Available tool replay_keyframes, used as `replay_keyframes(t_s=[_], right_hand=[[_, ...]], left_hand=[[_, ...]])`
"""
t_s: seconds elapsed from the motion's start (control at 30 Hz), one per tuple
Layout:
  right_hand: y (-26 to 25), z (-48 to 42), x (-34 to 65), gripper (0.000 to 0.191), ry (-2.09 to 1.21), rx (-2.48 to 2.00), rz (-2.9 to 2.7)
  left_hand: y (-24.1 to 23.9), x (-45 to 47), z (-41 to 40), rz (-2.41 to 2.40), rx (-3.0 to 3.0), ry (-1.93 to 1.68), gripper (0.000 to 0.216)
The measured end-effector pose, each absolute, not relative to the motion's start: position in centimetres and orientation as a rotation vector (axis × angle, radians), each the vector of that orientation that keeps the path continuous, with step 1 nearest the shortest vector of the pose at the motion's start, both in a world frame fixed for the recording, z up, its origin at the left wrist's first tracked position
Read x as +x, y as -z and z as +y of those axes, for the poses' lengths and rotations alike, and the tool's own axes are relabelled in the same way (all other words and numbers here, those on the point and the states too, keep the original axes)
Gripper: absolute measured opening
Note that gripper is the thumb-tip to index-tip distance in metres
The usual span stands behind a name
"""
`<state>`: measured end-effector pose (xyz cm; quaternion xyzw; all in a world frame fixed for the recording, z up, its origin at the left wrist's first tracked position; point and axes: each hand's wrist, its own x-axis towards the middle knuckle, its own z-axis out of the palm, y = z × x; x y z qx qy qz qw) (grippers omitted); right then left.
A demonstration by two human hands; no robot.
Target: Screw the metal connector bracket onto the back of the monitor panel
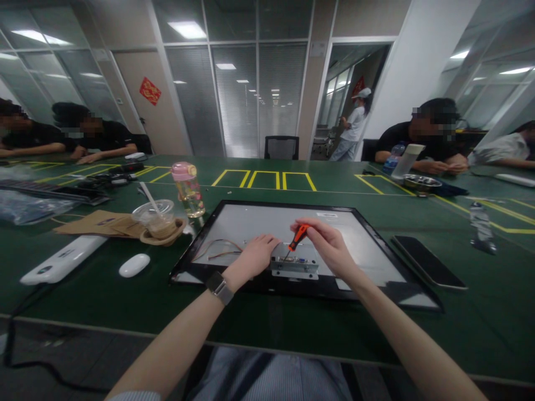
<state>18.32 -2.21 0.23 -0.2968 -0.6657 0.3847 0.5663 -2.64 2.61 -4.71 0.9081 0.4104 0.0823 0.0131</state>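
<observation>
My right hand grips an orange and black screwdriver by its handle. The thin shaft slants down to a metal bracket with ports along it, near the bracket's left end. My left hand lies with its fingers stretched out at the left end of that bracket; its fingertips touch the part behind it, though exactly what is hidden. Under both hands is a large flat display panel, pale grey with a black frame. Loose thin wires run over the panel to the left of my left hand.
Left of the panel are a white mouse, a white power strip, an iced drink cup, a brown paper bag and a pink-capped bottle. A black phone lies right. Several people sit around the green table.
</observation>
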Motion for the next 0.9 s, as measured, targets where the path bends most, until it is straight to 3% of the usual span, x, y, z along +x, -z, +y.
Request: replay_keyframes(t_s=[0.2,0.4,0.73,0.9], right_hand=[[-0.38,-2.24,17.94,0.012,-0.959,-0.610,-1.498],[-0.48,-2.23,17.98,0.025,-1.105,-0.642,-1.429],[-0.79,-2.68,18.00,0.026,-0.816,-0.699,-1.636],[-0.54,-2.66,17.77,0.017,-0.661,-0.748,-1.609]], left_hand=[[4.76,-2.60,2.56,1.272,2.831,-0.291,0.044],[4.88,-2.58,2.66,1.295,2.824,-0.248,0.049],[5.10,-2.76,2.72,1.279,2.850,-0.290,0.046],[4.51,-2.62,2.33,1.285,2.825,-0.277,0.046]])
